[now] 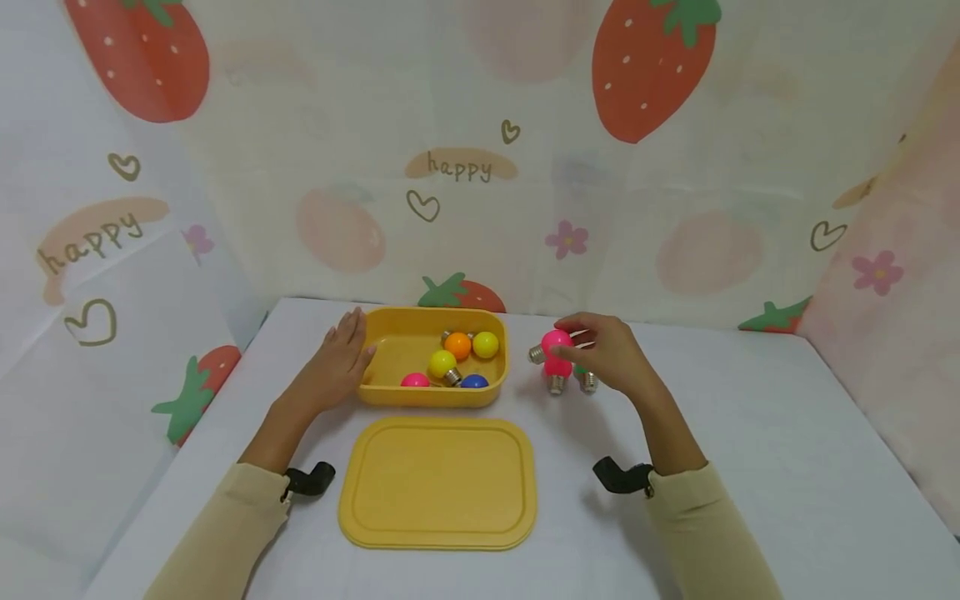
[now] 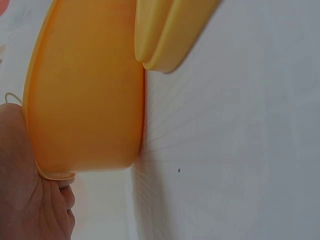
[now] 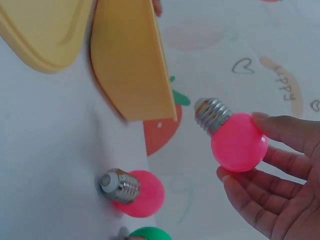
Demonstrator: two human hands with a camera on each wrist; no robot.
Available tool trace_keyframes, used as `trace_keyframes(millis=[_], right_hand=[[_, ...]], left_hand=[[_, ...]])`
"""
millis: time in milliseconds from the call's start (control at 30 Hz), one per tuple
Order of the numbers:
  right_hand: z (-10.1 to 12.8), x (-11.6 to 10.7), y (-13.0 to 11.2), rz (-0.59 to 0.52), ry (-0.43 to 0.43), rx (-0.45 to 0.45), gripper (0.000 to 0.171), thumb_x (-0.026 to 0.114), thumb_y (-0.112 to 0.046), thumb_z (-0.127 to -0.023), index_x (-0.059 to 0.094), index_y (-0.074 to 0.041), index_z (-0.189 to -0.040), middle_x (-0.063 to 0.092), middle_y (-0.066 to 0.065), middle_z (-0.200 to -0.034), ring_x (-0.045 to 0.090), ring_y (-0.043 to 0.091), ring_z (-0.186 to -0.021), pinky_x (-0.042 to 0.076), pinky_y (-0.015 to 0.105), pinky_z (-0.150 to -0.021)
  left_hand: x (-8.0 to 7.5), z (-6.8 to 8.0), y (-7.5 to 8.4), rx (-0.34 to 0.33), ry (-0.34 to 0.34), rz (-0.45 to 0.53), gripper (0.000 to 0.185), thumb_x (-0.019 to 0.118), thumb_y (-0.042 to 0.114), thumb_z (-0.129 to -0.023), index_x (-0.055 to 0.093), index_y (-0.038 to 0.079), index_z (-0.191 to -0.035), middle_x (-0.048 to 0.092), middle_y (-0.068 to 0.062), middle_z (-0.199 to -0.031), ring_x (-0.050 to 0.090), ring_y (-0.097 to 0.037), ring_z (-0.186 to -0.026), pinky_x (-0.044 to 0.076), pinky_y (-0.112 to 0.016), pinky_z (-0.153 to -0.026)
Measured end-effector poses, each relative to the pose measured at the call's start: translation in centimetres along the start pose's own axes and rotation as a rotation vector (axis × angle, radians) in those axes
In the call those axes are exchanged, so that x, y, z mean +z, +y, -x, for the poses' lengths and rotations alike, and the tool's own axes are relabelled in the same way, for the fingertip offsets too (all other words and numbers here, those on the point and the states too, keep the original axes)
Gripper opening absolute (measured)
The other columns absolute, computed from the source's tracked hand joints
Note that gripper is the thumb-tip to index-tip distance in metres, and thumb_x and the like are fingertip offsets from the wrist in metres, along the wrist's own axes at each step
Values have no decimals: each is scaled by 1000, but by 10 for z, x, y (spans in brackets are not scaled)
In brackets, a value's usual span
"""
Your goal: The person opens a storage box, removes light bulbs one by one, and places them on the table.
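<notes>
In the right wrist view, a pink light bulb (image 3: 239, 142) with a silver screw base is pinched between the thumb and fingers of my right hand (image 3: 280, 185), raised off the table. Below it a second pink bulb (image 3: 145, 194) lies on the cloth, and a green bulb (image 3: 151, 233) shows only in part. My left hand (image 1: 341, 358) rests against the left end of a yellow box (image 1: 431, 398), its fingers fairly straight. Inside that box lie several bulbs, among them an orange bulb (image 1: 457, 345), a yellow bulb (image 1: 486, 345) and a blue bulb (image 1: 474, 382).
A flat yellow lid (image 1: 438, 483) lies on the white tablecloth (image 1: 750, 417) in front of the box. Behind the table hangs a patterned cloth (image 1: 465, 225) with strawberries and hearts. A black strap mount (image 1: 622, 477) sits at the right wrist.
</notes>
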State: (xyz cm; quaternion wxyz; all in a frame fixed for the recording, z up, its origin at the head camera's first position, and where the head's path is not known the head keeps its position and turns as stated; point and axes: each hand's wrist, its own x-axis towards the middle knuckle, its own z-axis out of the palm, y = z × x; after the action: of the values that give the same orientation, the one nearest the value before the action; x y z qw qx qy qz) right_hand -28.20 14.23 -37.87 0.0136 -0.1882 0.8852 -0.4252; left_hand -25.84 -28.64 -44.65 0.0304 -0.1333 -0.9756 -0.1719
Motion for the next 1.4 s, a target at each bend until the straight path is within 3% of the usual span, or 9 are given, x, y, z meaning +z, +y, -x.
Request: trace_keyframes(millis=[500,733,900,1133,1400], right_hand=[[-1,-31,30,0,-10,64,42,74,-25,-94,65,-5,-131,66,15,-127,66,35,-110,57,49,-91],[1,-42,51,-94,-43,137,43,70,-24,-97,62,-4,-135,66,18,-127,66,40,-110,49,56,-100],[2,-48,67,-150,-44,158,47,69,-26,-98,59,-2,-138,64,19,-130,67,35,-109,52,46,-101],[4,-54,86,-233,-34,206,45,65,-26,-101,57,-1,-138,63,19,-131,69,24,-106,57,29,-91],[8,-61,97,-219,-66,275,51,64,-33,-102,55,-2,-141,62,20,-133,67,32,-113,53,38,-100]], left_hand=[[-2,0,4,-12,-17,-9,68,29,32,-112,1,-12,-157,-2,-27,-167,-2,-42,-154,3,-57,-123],[-2,1,4,-16,-22,-13,68,30,31,-112,1,-12,-157,-2,-28,-166,-1,-43,-154,2,-57,-123],[-2,0,4,-10,-19,-12,68,29,30,-112,1,-12,-156,-1,-28,-166,-1,-43,-154,2,-57,-123],[-3,1,4,-6,-19,-12,68,29,31,-112,2,-12,-157,-1,-28,-166,-1,-43,-154,3,-57,-123],[-1,0,3,-7,-14,-5,68,29,31,-112,2,-12,-157,0,-28,-166,-1,-43,-154,2,-57,-123]])
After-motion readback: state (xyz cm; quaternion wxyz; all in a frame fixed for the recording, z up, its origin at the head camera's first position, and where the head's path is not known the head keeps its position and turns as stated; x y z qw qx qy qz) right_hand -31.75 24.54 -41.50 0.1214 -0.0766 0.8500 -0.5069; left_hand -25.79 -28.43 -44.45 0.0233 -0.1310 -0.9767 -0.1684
